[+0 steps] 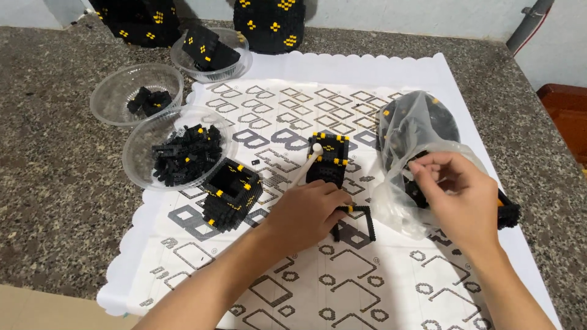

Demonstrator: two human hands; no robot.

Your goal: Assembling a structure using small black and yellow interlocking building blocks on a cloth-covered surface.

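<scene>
Hands over the mat (342, 67), bricks and bag

Left hand (304, 214) fingers closed on a white tool (307, 164) beside the block (328, 159); right hand (460, 198) fingers pinch the bag (408, 131) near the mat's right edge; open mat nearer.

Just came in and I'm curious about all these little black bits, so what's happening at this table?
A person is working with tiny black and yellow building bricks on a patterned paper mat. Their left hand holds a white tool and rests on a thin black frame, beside a small block tower. Their right hand grips a clear plastic bag of bricks. An open box-shaped piece and three clear bowls, the nearest full of loose bricks, sit to the left.
</scene>
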